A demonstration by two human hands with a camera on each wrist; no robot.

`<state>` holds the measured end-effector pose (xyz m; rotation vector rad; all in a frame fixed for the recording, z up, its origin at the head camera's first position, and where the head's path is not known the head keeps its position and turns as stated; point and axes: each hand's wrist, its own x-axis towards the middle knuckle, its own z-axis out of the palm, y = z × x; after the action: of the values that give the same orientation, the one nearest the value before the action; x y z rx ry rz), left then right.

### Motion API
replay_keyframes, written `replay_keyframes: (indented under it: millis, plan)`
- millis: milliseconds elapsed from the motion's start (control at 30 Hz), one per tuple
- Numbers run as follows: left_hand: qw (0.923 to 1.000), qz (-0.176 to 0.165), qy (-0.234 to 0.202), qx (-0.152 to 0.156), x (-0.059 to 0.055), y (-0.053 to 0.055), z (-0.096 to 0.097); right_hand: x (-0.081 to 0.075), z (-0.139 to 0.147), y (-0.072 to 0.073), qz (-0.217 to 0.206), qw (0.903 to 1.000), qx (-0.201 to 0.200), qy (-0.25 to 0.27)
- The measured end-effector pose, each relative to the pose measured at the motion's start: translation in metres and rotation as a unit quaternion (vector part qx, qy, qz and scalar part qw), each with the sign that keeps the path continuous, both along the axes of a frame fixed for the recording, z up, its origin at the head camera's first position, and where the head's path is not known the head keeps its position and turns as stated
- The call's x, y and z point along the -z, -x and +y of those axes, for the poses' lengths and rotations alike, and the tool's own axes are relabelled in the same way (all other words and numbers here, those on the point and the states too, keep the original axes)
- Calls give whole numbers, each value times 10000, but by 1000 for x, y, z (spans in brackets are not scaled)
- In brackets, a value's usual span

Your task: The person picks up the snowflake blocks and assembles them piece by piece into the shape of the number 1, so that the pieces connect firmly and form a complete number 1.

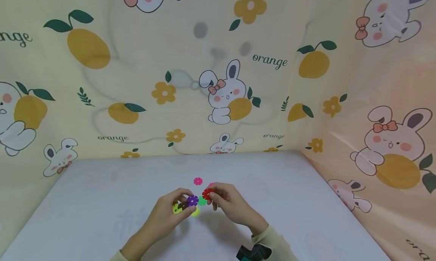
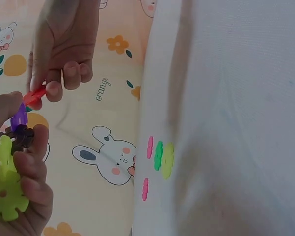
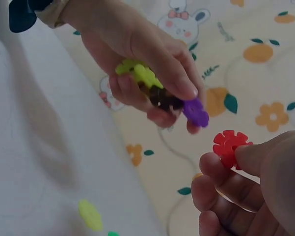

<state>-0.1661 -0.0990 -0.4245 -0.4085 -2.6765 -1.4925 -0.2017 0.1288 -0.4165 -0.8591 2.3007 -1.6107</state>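
Observation:
My left hand (image 1: 162,213) holds a short chain of interlocking snowflake discs. Yellow-green discs (image 2: 9,195) lie in its palm, joined to a dark brown or black disc (image 2: 20,138), and a purple disc (image 1: 192,200) forms the outer end near the thumb and fingertips. Facing it, my right hand (image 1: 233,205) pinches a red snowflake disc (image 3: 230,146) between thumb and index finger. The right wrist view has a gap between the red and purple discs. Both hands are raised above the white table (image 1: 112,200).
Loose snowflake discs lie on the table beyond and under the hands: a pink disc (image 1: 198,181), another pink disc (image 1: 211,185) partly behind the right hand, a green disc (image 1: 202,200) and a yellow disc (image 1: 195,212). A rabbit-and-orange printed cloth (image 1: 190,45) stands behind the table.

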Motion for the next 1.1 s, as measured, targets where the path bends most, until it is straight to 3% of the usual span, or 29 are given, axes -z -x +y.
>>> replay_keyframes:
  millis: [1100]
  plan:
    - [9994,176,24,292,0,-1,-1,-4,-13,-15,327,9983,204,-443]
